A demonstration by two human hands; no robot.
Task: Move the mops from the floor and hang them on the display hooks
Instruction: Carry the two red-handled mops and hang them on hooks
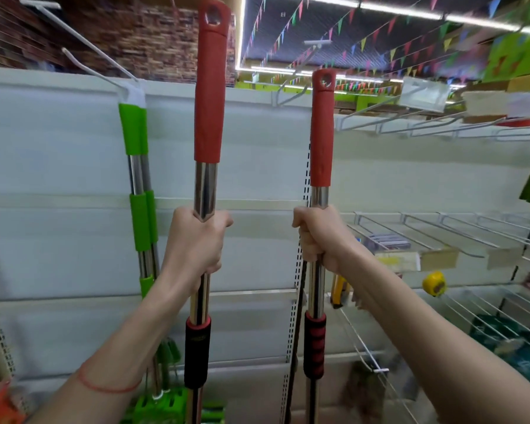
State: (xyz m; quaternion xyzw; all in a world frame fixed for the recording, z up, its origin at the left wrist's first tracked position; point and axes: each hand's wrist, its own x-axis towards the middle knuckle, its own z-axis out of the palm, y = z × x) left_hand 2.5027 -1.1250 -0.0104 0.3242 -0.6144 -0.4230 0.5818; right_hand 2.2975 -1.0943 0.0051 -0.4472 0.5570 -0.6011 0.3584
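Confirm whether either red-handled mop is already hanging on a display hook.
No: the left hand and right hand each grip a red-handled mop upright, below the hooks.

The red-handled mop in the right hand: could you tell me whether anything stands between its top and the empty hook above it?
Nothing visible does. The mop's red handle stands just below and right of the empty hook, with only bare panel between.

Scene bright, evenly lit by ceiling strip lights (410, 10). Specular glare on chrome mop poles (205, 191). Shadows faint. Motion blur heavy at frame edges, notably the brick wall (120, 35) and bunting (441, 41). Wide-angle distortion bends the shelving (471, 130).
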